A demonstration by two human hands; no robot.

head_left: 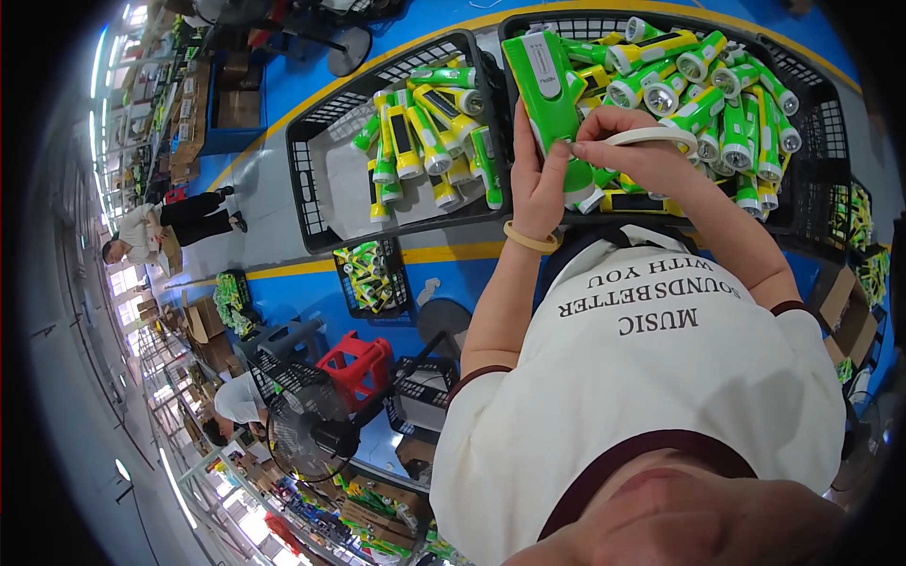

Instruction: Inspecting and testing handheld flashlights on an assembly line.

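Note:
A green flashlight (551, 90) with a grey-white panel on its face is held up over the crates. My left hand (536, 184) is closed around its lower part, with the thumb across the front. Against the same face, close to the left thumb, rest the pinched fingertips of my right hand (630, 141). Whether a small piece is between those fingertips is too fine to make out. A white band (651, 138) crosses my right hand near the wrist, and a tan band (530, 238) circles my left wrist.
Behind my hands, a black crate (830, 179) is heaped with green and yellow flashlights (675, 80). To its left, another black crate (304, 179) holds several more. A red stool (355, 366), a fan (311, 429) and two people stand or bend further left.

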